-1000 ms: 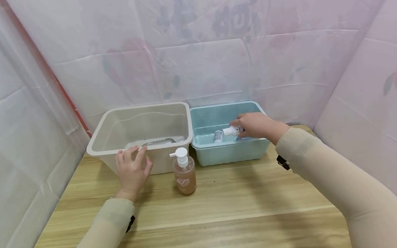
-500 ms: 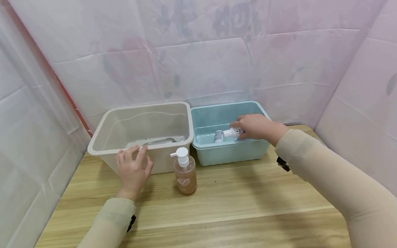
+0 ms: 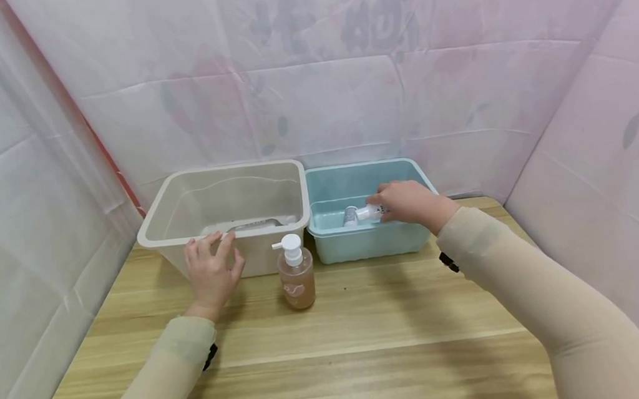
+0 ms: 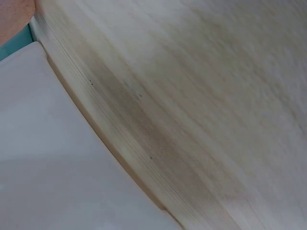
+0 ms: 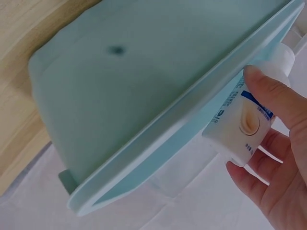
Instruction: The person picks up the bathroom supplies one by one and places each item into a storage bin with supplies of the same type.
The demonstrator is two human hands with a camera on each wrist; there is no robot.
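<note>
**Right hand holds tube over blue bin; left hand on beige bin**

Right hand (image 3: 406,201) reaches over the near rim of the blue bin (image 3: 368,246). Fingers and thumb are curled round a small white tube (image 3: 369,212), which lies roughly level with its cap toward the left, just above the bin's inside. Wrist view: thumb on top of the tube (image 5: 242,120), fingers beneath, blue-and-cream label showing. Another small container (image 3: 350,215) lies in the bin just left of the cap.

Left hand (image 3: 211,274) rests flat against the front wall of the beige bin (image 3: 160,221), fingers straight, tips at the rim, gripping nothing.

Pump bottle (image 3: 296,281) stands upright on the table (image 3: 364,334), just before the gap between the bins.
</note>
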